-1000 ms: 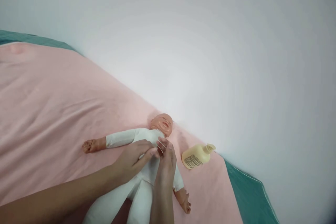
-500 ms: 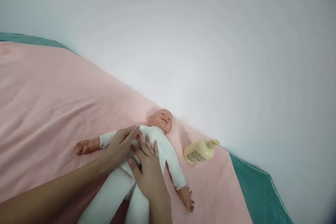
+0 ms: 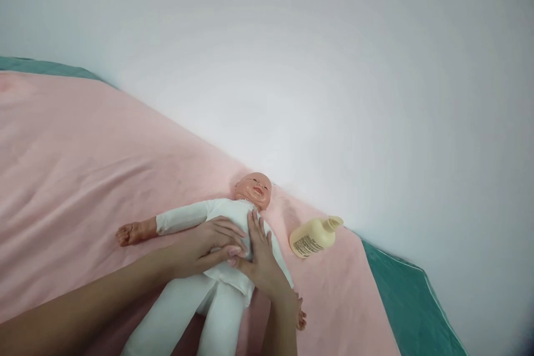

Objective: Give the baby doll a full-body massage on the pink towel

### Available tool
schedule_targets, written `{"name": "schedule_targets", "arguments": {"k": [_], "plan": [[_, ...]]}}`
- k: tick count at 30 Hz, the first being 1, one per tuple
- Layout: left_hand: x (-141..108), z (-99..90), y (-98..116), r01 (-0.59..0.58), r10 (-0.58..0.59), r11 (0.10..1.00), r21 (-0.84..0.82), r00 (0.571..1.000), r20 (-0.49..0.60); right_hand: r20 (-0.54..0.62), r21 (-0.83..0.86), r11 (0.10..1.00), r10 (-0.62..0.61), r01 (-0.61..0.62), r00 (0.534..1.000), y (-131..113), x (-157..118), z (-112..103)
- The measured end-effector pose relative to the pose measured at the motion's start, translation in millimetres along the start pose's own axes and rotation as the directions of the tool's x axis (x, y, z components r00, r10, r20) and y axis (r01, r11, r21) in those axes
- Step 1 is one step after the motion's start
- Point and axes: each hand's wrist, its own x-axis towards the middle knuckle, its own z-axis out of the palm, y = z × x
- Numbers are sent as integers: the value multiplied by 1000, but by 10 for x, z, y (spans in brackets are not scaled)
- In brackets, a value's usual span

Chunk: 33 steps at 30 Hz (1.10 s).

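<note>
So the left hand (image 3: 216,243) is open, fingers lightly bent over the doll's chest, and the right hand (image 3: 263,263) is open too, fingers spread on it, thumbs meeting mid-torso. Doll (image 3: 238,275) lies right under both, long axis slanting away from the person, head (image 3: 253,189) toward the wall (image 3: 292,67). Bottle's (image 3: 312,238) off to the right, nearer the right hand.

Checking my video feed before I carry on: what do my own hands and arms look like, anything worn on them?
The left hand and right hand are both bare, with no gloves and no rings that I can see. The wrists show no watch or band, and no sleeves cover the visible forearms.
</note>
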Motion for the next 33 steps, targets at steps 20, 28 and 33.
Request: {"name": "schedule_targets", "arguments": {"k": [20, 28, 33], "plan": [[-24, 53, -360, 45, -124, 912, 408, 977, 171, 27, 339, 940, 33, -41, 999, 6, -225, -240], [-42, 98, -519, 244, -214, 787, 567, 969, -121, 53, 189, 982, -14, 4, 999, -228, -320, -231], [-59, -9, -710, 366, -246, 654, 662, 930, -272, 217, 116, 986, -141, 118, 966, -549, -381, -194]]}}
